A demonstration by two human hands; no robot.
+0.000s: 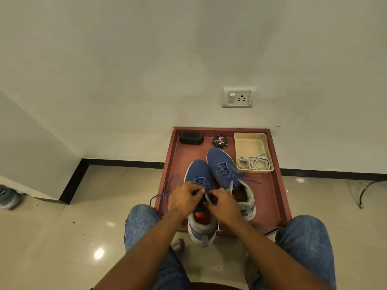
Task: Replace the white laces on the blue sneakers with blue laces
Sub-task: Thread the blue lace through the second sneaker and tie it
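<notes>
Blue near sneaker [199, 185] points toe-first toward the wall, both hands [206, 200] pinching its blue lace [167, 192].

**Around my work tray**

At the far end of my reddish tray [278, 185] sit a black brush [191, 138] and a round polish tin [220, 141]. A wall socket [238, 97] is above. A grey shoe [8, 196] lies far left.
</notes>
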